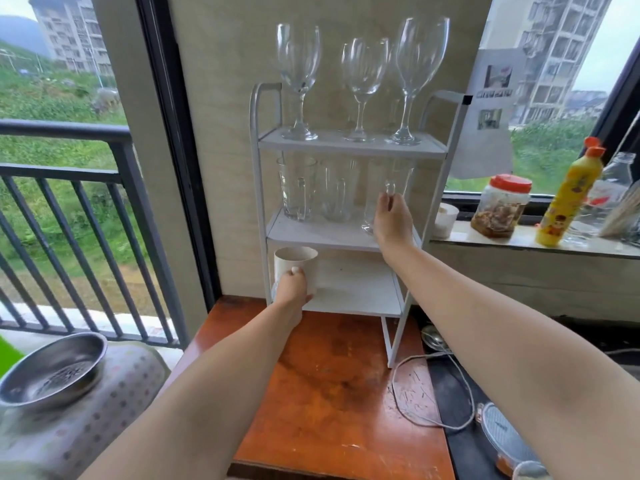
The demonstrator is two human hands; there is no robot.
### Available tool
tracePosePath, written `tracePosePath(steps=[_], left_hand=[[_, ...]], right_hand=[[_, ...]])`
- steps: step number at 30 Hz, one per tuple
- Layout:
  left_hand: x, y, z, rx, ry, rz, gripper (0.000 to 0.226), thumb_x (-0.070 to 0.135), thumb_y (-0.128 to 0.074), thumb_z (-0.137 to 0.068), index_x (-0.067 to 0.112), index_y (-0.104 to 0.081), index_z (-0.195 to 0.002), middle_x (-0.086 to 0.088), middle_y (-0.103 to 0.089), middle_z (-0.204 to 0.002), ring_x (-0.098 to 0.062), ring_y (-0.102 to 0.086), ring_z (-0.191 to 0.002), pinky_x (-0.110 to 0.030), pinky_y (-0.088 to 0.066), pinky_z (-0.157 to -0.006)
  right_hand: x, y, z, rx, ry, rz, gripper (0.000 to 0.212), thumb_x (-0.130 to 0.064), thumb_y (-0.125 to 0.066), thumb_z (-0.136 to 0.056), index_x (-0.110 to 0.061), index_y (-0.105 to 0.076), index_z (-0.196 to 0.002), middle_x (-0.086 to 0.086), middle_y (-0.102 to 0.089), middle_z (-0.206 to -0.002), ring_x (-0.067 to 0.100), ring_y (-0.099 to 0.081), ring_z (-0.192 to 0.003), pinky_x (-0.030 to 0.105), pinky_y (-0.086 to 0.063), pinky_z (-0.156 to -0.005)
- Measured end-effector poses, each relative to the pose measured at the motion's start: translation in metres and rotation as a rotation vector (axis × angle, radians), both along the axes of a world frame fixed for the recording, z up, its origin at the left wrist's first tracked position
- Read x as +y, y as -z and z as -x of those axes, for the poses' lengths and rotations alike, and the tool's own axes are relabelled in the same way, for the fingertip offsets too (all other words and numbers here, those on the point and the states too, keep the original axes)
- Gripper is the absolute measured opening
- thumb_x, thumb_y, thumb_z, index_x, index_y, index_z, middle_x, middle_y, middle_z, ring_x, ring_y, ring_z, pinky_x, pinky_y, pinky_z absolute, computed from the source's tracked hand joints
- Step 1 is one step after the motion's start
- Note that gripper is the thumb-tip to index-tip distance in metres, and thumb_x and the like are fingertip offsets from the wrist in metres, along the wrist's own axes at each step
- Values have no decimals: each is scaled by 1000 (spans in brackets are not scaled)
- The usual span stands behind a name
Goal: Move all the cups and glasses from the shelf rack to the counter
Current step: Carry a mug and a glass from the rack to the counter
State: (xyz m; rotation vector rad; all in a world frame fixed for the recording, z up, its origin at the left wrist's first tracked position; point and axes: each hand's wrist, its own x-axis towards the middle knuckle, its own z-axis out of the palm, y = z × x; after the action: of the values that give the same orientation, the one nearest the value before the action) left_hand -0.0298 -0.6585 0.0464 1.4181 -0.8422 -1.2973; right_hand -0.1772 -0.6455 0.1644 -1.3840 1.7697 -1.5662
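Observation:
A white three-tier shelf rack (258,188) stands at the back of an orange-brown counter (332,393). Three wine glasses (362,81) stand on its top shelf. On the middle shelf stand glass mugs (298,188). My right hand (393,220) grips the handle of the rightmost glass mug (377,178) on that shelf. My left hand (291,289) holds a white cup (294,263) at the left end of the bottom shelf, fingers wrapped round its side.
A white cable (433,386) loops on the counter's right part. A jar (502,206), a yellow bottle (564,199) and a small white cup (445,218) stand on the window ledge to the right. A steel bowl (55,368) sits at the lower left.

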Motion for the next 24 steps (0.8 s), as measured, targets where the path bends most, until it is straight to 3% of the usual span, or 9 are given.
tracePosePath(steps=[2, 6, 9, 11, 13, 17, 19, 21, 24], left_hand=[[18, 1, -7, -5, 55, 16, 41, 24, -31, -103, 7, -41, -139, -16, -45, -135, -26, -48, -107, -33, -56, -76], [59, -9, -17, -26, 159, 48, 41, 23, -31, -102, 5, -41, -138, -13, -48, -117, -27, -51, -104, -45, -52, -94], [91, -11, -21, -33, 201, 61, 41, 22, -33, -101, 5, -40, -137, -14, -49, -119, -29, -54, -108, -47, -54, -95], [117, -8, -23, -66, 217, 74, 41, 23, -32, -101, 3, -42, -136, -10, -50, -105, -27, -54, -98, -39, -58, -73], [134, -3, -23, -135, 232, 80, 41, 23, -30, -100, 0, -47, -129, -5, -45, -87, -25, -51, -86, -27, -42, -50], [182, 13, -5, -178, 307, 44, 40, 24, -32, -99, 7, -43, -133, -17, -53, -115, -32, -57, -102, -30, -43, -65], [205, 18, 14, -180, 354, 29, 43, 24, -34, -98, 6, -41, -136, -15, -54, -113, -30, -58, -98, -34, -47, -71], [227, 24, 35, -210, 429, 36, 42, 22, -35, -98, 1, -44, -134, -12, -53, -106, -22, -56, -83, -31, -48, -68], [267, 29, 79, -187, 525, 21, 38, 18, -36, -100, 1, -44, -133, -12, -55, -114, -24, -59, -87, -31, -52, -64]], right_hand=[[19, 2, -8, -24, 1, 11, 25, -29, -33, -102, -10, -46, -92, 5, -51, -84, 22, -49, -81, 30, -34, -69], [68, 4, -20, 21, 5, 47, 28, -30, -32, -102, -9, -46, -91, -2, -46, -72, 17, -47, -69, 28, -34, -57], [102, 6, -26, 49, 12, 80, 29, -30, -32, -102, -8, -45, -88, -3, -45, -69, 17, -46, -68, 32, -34, -62], [134, 12, -28, 55, 42, 83, 28, -29, -33, -102, -8, -45, -86, -4, -44, -68, 19, -47, -73, 29, -32, -68], [153, 19, -27, 30, 59, 93, 28, -27, -34, -102, -9, -45, -85, -4, -45, -69, 20, -47, -76, 23, -27, -64], [219, 37, -7, 27, 133, 75, 27, -24, -35, -102, -8, -46, -84, -2, -47, -70, 12, -44, -64, 21, -28, -54], [252, 49, 11, 30, 191, 30, 27, -24, -36, -102, -7, -45, -83, -5, -45, -66, 9, -43, -61, 15, -33, -51], [282, 63, 30, 34, 255, -13, 29, -24, -37, -102, -8, -45, -79, -6, -45, -65, 19, -45, -66, 25, -27, -55], [337, 86, 67, 12, 377, -74, 31, -25, -39, -101, -7, -50, -79, 9, -59, -77, 29, -52, -82, 27, -25, -64]])
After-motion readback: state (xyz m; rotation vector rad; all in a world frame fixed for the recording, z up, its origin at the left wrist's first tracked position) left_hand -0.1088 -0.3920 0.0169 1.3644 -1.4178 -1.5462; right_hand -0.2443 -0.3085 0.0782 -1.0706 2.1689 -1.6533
